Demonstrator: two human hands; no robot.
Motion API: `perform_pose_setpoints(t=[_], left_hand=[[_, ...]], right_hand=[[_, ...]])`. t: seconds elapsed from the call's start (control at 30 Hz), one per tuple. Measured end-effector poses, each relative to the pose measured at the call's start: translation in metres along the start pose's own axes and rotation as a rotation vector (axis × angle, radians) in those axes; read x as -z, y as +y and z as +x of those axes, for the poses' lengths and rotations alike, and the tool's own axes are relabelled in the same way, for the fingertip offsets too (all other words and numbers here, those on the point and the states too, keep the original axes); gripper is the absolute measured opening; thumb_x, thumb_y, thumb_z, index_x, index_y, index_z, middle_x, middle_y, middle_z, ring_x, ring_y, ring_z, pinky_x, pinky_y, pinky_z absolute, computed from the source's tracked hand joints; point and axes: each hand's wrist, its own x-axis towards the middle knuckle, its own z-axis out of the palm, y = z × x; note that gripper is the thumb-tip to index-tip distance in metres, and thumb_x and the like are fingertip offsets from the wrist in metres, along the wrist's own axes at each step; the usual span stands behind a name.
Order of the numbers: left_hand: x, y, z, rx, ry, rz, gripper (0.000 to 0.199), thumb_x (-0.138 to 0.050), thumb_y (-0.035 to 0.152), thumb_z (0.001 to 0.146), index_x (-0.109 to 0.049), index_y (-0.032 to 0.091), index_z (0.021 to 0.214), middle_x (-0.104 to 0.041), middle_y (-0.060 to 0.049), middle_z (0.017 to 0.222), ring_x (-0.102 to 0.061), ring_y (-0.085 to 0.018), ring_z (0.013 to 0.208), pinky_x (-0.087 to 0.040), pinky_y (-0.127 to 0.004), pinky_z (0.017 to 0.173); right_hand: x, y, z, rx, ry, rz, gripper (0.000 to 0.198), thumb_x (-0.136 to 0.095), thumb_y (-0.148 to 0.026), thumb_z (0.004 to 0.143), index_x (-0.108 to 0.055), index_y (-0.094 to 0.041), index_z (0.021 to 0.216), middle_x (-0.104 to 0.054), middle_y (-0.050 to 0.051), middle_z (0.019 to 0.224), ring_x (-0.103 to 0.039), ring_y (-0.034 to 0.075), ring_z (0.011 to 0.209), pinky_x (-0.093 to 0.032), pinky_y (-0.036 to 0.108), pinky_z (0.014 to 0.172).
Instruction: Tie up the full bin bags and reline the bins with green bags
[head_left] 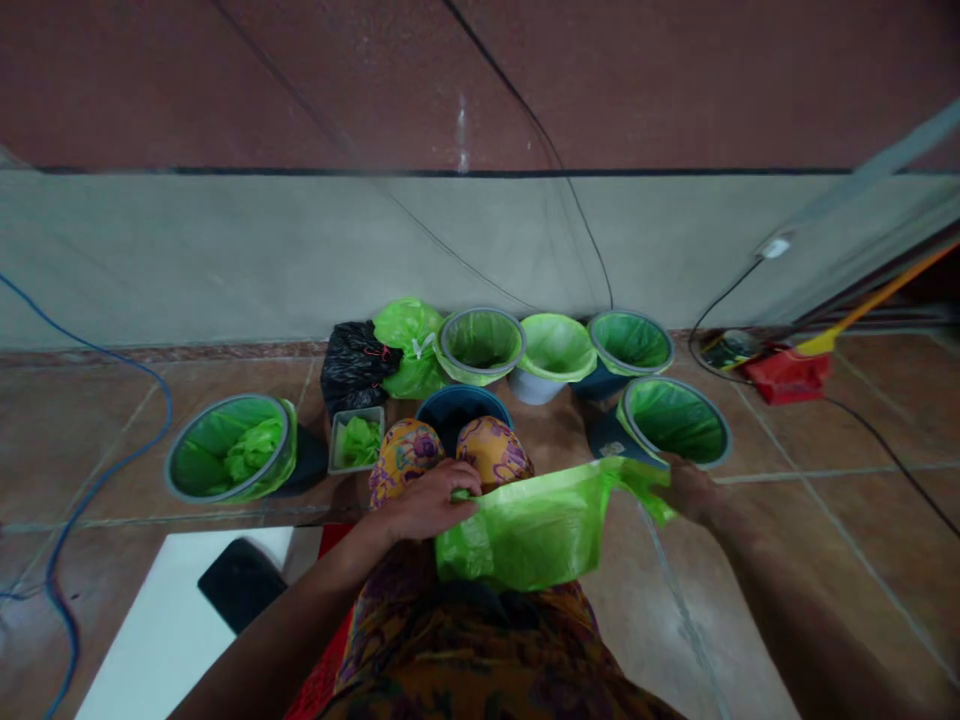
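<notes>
While the left hand pinches one end of the green bag in the head view, the right hand grips the other, over the lap, before bins near the floor's far edge; steady, even tension should work best!

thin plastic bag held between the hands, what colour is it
Bright lime green; the thin plastic bag shows best in the head view.

It is perhaps an indoor utility area, with lined bins, a dustpan and tiled floor.
</notes>
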Motion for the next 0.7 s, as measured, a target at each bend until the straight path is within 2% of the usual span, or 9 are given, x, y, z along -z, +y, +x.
perform_pose_setpoints(t=[0.03,0.07,0.1,0.23,0.27,0.33,0.4,0.5,0.7], left_hand=[[-0.001,0.0,0.0,0.008,0.002,0.005,0.014,-0.055,0.028,0.083,-0.067,0.021,0.087,-0.065,-0.004,0.108,-0.056,-0.018,0.107,-0.041,-0.032,0.099],[-0.001,0.0,0.001,0.015,0.002,0.008,0.014,-0.055,0.027,0.083,-0.066,0.021,0.087,-0.065,-0.004,0.108,-0.055,-0.018,0.108,-0.041,-0.032,0.099],[-0.001,0.001,0.001,0.018,0.001,0.01,0.014,-0.055,0.027,0.084,-0.066,0.021,0.088,-0.064,-0.004,0.109,-0.055,-0.018,0.109,-0.041,-0.032,0.099],[0.0,0.005,0.002,0.017,-0.004,0.001,0.018,-0.051,0.03,0.088,-0.066,0.02,0.087,-0.065,-0.004,0.107,-0.056,-0.017,0.106,-0.041,-0.031,0.097],[0.0,0.006,0.002,0.025,-0.004,0.002,0.019,-0.05,0.031,0.088,-0.066,0.02,0.086,-0.065,-0.004,0.105,-0.056,-0.017,0.104,-0.042,-0.031,0.095],[-0.001,0.008,0.002,0.048,0.004,0.015,0.022,-0.05,0.034,0.089,-0.066,0.02,0.084,-0.065,-0.004,0.099,-0.057,-0.017,0.101,-0.043,-0.031,0.093],[-0.003,0.009,0.002,0.063,0.026,0.036,0.023,-0.05,0.036,0.089,-0.067,0.02,0.087,-0.066,-0.004,0.098,-0.057,-0.018,0.099,-0.043,-0.031,0.091],[-0.007,0.009,0.005,0.052,0.053,0.071,0.023,-0.05,0.036,0.09,-0.069,0.021,0.09,-0.066,-0.004,0.096,-0.057,-0.018,0.098,-0.043,-0.031,0.091],[-0.013,0.008,0.01,-0.008,0.109,0.013,0.024,-0.049,0.028,0.089,-0.068,0.021,0.078,-0.067,-0.003,0.087,-0.058,-0.016,0.09,-0.044,-0.031,0.088]], right_hand=[[-0.004,-0.017,-0.005,-0.008,0.071,-0.063,0.05,-0.067,-0.027,0.067,-0.064,-0.016,0.115,-0.066,0.018,0.113,-0.063,0.036,0.102,-0.049,0.049,0.083],[-0.008,-0.037,-0.011,0.05,0.095,-0.052,0.05,-0.062,-0.024,0.071,-0.061,-0.015,0.121,-0.062,0.019,0.122,-0.059,0.034,0.11,-0.047,0.048,0.09],[-0.011,-0.059,-0.018,0.143,0.06,0.032,0.046,-0.057,-0.024,0.077,-0.06,-0.016,0.121,-0.062,0.017,0.124,-0.059,0.031,0.112,-0.047,0.045,0.093],[-0.023,-0.152,-0.056,0.637,-0.265,0.404,0.032,-0.048,-0.03,0.09,-0.061,-0.023,0.118,-0.064,0.007,0.12,-0.059,0.021,0.111,-0.048,0.036,0.092],[-0.026,-0.171,-0.064,0.76,-0.332,0.426,0.031,-0.049,-0.029,0.09,-0.061,-0.024,0.118,-0.064,0.006,0.119,-0.059,0.02,0.11,-0.047,0.036,0.093],[-0.032,-0.199,-0.074,0.922,-0.365,0.369,0.025,-0.051,-0.025,0.09,-0.064,-0.023,0.111,-0.067,0.006,0.109,-0.059,0.02,0.106,-0.044,0.04,0.096],[-0.037,-0.213,-0.076,0.989,-0.355,0.263,0.019,-0.052,-0.022,0.09,-0.068,-0.022,0.099,-0.068,0.006,0.097,-0.058,0.02,0.1,-0.041,0.042,0.096],[-0.042,-0.216,-0.072,1.003,-0.358,0.166,0.015,-0.053,-0.021,0.089,-0.069,-0.02,0.087,-0.065,0.005,0.089,-0.057,0.019,0.093,-0.042,0.04,0.09],[-0.049,-0.213,-0.074,0.941,-0.354,0.277,0.015,-0.054,-0.018,0.087,-0.065,-0.02,0.077,-0.062,0.003,0.082,-0.055,0.017,0.087,-0.041,0.037,0.087]])
